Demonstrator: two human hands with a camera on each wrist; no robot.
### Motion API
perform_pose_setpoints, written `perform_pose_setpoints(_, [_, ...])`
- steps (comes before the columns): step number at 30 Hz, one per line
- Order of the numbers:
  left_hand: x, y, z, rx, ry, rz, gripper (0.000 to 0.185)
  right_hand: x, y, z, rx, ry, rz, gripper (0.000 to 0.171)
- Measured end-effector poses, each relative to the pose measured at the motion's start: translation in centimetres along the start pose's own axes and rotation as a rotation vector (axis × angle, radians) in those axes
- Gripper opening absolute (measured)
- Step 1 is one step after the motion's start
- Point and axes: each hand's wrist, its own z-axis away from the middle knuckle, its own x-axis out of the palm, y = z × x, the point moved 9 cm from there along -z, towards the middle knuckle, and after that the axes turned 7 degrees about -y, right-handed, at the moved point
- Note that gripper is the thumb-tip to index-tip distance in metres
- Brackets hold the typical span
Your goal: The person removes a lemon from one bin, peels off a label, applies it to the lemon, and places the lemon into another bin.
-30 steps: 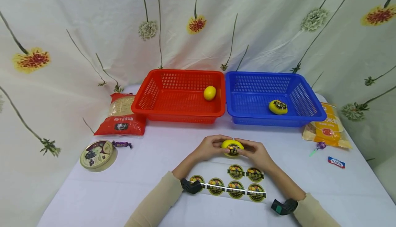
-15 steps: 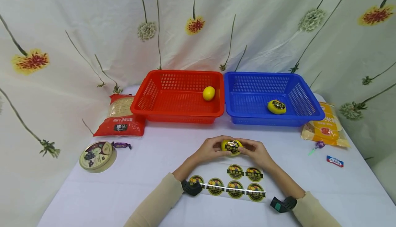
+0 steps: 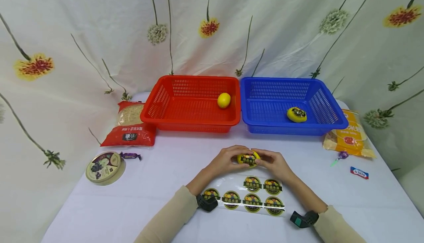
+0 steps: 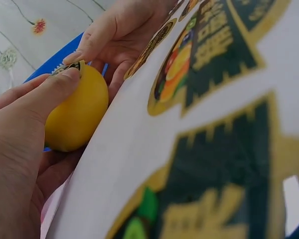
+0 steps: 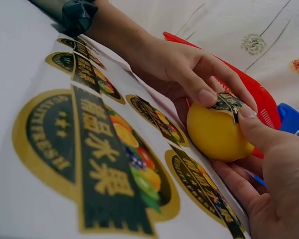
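Note:
Both hands hold a yellow lemon (image 3: 248,159) just above the table in the head view. A round dark sticker with gold edging (image 5: 228,105) lies on its side. My left hand (image 3: 230,159) grips the lemon from the left, fingers over the far side and thumb on the near side. From the right, my right hand (image 3: 272,162) grips it with the thumb at the sticker's edge. In the left wrist view both thumbs touch the sticker on the lemon (image 4: 82,112). A sheet of matching stickers (image 3: 232,210) lies on the table, near the wrists.
Behind the hands stand a red basket (image 3: 192,128) holding a plain lemon (image 3: 223,100) and a blue basket (image 3: 281,129) holding a stickered lemon (image 3: 296,114). At left are a red bag (image 3: 129,135) and round tin (image 3: 104,167); at right, a yellow bag (image 3: 351,136).
The lemon has turned slightly between the hands, its sticker now facing more upward. My left fingers have shifted a little to the right over it. The baskets have not moved.

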Motion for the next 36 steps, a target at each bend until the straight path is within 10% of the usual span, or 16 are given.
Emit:
perform_pose_setpoints(8, [-0.2,0.1,-0.1,0.008,0.010,0.006,0.042,-0.4,-0.8,0.4,-0.042,-0.075,-0.024,0.041])
perform_pose_setpoints(13, [-0.3,-0.1,0.0,0.003,0.037,-0.009,0.043,-5.1,-1.6,1.5,-0.081,0.334,-0.159,0.041])
perform_pose_setpoints(19, [-0.3,-0.2,0.0,-0.018,0.025,-0.010,0.043,-11.5,-1.4,5.0,0.040,0.898,-0.024,0.049])
perform_pose_setpoints(36, [-2.1,1.5,-2.2,-0.011,-0.075,0.081,0.037,-16.6,-0.3,5.6,0.111,1.117,-0.260,0.050])
